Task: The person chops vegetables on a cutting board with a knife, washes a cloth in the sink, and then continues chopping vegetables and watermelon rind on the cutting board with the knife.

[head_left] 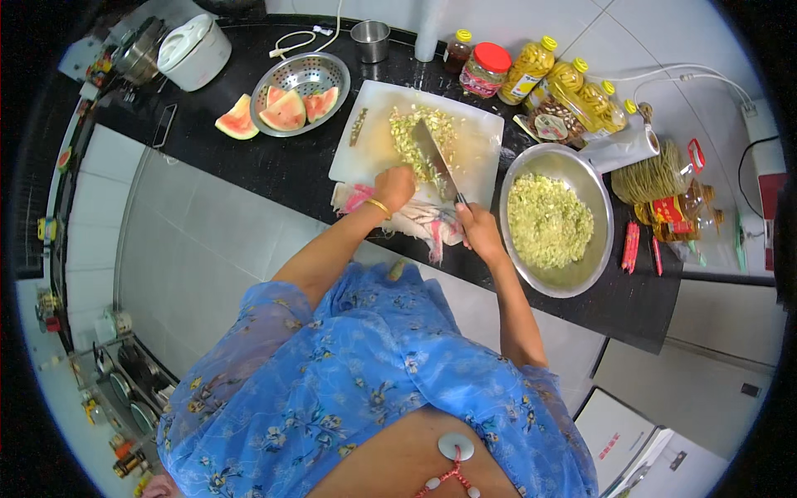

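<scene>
My right hand [482, 230] grips the handle of a cleaver [439, 159], whose blade lies over a pile of chopped pale-green vegetable [408, 134] on a white cutting board [358, 159]. My left hand [395, 187], with a bangle at the wrist, rests at the board's near edge by the chopped pieces, fingers curled; whether it holds anything cannot be seen. A pink and white cloth [429, 224] lies under the board's near edge, between my hands. To the right of the board stands a large steel bowl [607, 218] with more chopped vegetable [548, 221].
A steel colander [258, 118] with watermelon pieces [283, 112] stands left of the board, near a steel cup [370, 42]. Jars and bottles [529, 68] line the wall behind. A phone [164, 126] lies at the counter's left. A plastic roll [622, 149] lies beyond the bowl.
</scene>
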Demonstrator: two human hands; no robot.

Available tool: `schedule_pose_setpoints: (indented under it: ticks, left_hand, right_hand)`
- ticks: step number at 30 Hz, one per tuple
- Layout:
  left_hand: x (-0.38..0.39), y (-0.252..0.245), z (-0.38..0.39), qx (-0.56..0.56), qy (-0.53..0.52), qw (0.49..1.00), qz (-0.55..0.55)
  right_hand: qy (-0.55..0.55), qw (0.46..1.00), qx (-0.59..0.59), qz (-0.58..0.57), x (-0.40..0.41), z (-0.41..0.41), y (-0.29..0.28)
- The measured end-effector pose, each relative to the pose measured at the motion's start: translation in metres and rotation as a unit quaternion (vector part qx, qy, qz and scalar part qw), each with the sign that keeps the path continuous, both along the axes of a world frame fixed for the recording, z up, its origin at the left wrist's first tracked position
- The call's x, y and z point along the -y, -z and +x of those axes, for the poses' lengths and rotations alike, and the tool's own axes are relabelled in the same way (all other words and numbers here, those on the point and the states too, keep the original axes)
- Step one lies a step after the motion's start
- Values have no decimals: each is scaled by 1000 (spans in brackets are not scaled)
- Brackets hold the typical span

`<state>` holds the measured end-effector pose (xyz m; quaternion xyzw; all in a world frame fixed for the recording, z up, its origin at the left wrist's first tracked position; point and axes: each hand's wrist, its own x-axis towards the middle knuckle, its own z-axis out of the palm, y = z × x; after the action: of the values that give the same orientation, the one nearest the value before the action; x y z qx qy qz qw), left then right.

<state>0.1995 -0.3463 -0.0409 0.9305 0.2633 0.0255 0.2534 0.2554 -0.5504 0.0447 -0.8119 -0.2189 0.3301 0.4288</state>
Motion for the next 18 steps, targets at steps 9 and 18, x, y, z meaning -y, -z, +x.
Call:
schedule_pose_setpoints:
  ticks: [9, 18]
  left_hand:
    - [-81, 36, -13, 182, -130, 964, -142]
    - [-95, 14, -17, -69, 48, 992, -100]
  right_hand:
    - [-66, 997, -35, -32, -18, 5, 30]
    - [-45, 975, 211, -44, -48, 12, 15]
